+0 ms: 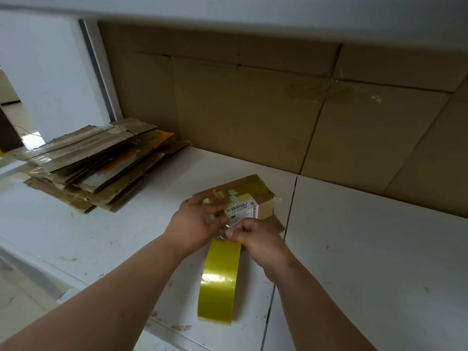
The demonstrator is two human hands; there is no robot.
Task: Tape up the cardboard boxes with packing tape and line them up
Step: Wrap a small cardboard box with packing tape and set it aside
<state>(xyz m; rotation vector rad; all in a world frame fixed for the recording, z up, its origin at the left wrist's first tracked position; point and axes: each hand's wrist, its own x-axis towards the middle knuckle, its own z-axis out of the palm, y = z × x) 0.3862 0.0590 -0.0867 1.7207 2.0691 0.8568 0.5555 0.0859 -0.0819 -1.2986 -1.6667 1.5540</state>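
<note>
In the head view, a single small cardboard box lay on the white table, just beyond both hands and touching the fingers of the left hand. That hand rested on the box's near top edge with fingers spread and slightly bent, pressing rather than clasping. The right hand, just beside it, pinched a clear strip of tape between thumb and forefinger at the box's near end. One tape roll stood on edge directly under the hands, nearer the body; whether the pinched strip ran to it could not be told.

The box looked light and fairly stiff, with worn corners and glossy old tape that would likely be slick; holding it down flat from above, or by its short ends, seemed safest. The tape strip would be thin, sticky and prone to folding on itself.

Far left of the left hand lay one stack of flattened cartons, too overlapped to count. Cardboard sheets lined the wall beyond.
</note>
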